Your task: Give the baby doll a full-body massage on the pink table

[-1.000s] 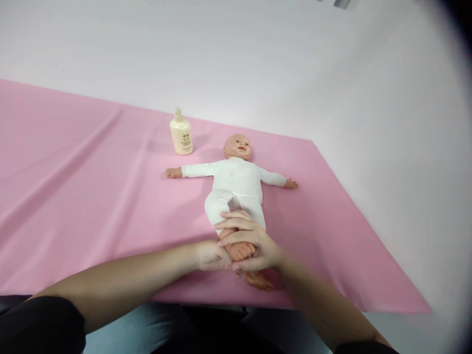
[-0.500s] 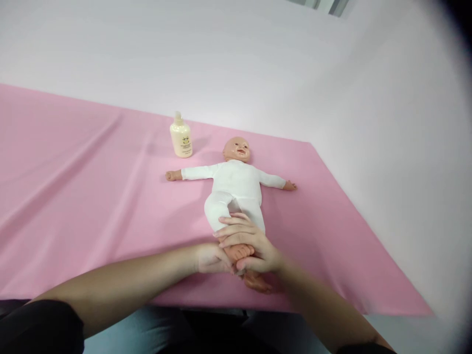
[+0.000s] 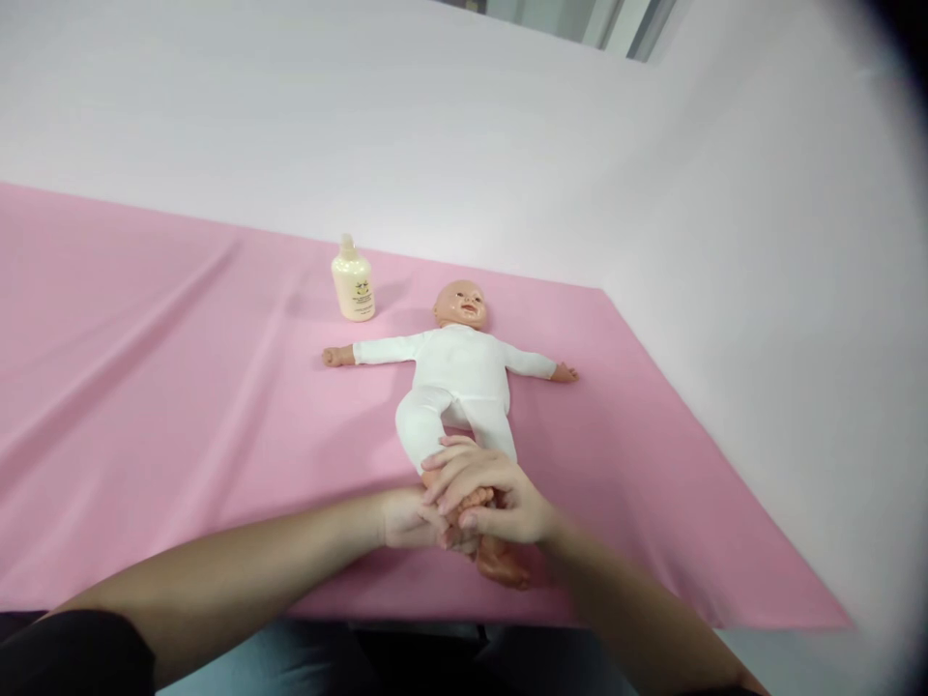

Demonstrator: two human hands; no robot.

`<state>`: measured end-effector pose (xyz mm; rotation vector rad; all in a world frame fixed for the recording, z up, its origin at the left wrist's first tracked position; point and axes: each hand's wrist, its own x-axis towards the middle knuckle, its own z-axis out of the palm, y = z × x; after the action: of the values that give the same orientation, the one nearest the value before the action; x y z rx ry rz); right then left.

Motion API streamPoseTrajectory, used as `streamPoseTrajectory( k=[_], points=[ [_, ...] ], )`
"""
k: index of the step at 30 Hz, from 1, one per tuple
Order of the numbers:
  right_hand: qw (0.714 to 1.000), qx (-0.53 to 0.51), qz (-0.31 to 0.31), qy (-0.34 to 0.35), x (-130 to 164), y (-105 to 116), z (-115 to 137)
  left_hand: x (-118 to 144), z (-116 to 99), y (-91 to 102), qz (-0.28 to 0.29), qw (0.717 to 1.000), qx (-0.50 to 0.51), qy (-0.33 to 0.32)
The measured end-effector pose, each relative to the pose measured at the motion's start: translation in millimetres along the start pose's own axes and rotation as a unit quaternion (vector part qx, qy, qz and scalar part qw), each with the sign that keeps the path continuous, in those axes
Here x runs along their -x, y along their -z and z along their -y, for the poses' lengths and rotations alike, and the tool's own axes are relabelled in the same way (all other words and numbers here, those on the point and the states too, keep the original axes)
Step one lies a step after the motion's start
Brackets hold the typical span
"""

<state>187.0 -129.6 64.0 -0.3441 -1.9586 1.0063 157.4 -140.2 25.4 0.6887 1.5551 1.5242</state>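
A baby doll (image 3: 462,365) in a white suit lies on its back, arms spread, legs toward me. My left hand (image 3: 415,519) cups the doll's raised foot (image 3: 477,499) from below and the left. Over the top of that same foot curls my right hand (image 3: 497,493), its thumb near the toes and its fingers across the ankle. Most of the foot is hidden between my hands. The doll's other foot (image 3: 506,566) rests on the cloth just below them, untouched as far as I can see.
A cream-coloured pump bottle (image 3: 354,287) stands left of the doll's head. A pink cloth (image 3: 181,406) with creases covers the table, whose near edge runs just in front of my lap. White wall (image 3: 290,116) rises behind and to the right.
My right fingers have curled more tightly over the doll's foot and slid toward its toes, covering more of it. The whole view has shifted slightly, so everything sits a little lower.
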Motion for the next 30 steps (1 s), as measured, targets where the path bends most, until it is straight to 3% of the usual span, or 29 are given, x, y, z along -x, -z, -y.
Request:
streamPoseTrajectory(
  k=[7,11,16,19,22,24,27,30],
  points=[
    [0.994,0.090,0.045,-0.028,-3,4,0,7,-10,39.2,-0.006,0.984,-0.175,-0.040],
    [0.995,0.087,0.039,-0.014,1,-2,-4,8,-18,41.5,0.021,0.953,-0.299,-0.047],
    [0.997,0.074,0.013,-0.004,1,-7,-5,4,-23,42.2,0.033,0.942,-0.330,-0.048],
    [0.999,0.047,-0.003,0.002,0,-6,-3,-9,-28,53.8,0.130,0.946,-0.298,-0.013],
    [0.999,0.041,0.011,-0.021,0,-4,-1,-25,-39,62.6,0.315,0.915,-0.248,0.042],
    [0.998,0.042,0.016,-0.037,0,-3,0,-32,-47,61.9,0.360,0.905,-0.216,0.062],
    [0.999,0.030,-0.001,-0.037,1,-3,0,-32,-57,52.3,0.315,0.930,-0.180,0.065],
    [0.999,0.029,0.005,-0.038,1,-3,0,-24,-60,36.2,0.204,0.963,-0.162,0.065]
  ],
)
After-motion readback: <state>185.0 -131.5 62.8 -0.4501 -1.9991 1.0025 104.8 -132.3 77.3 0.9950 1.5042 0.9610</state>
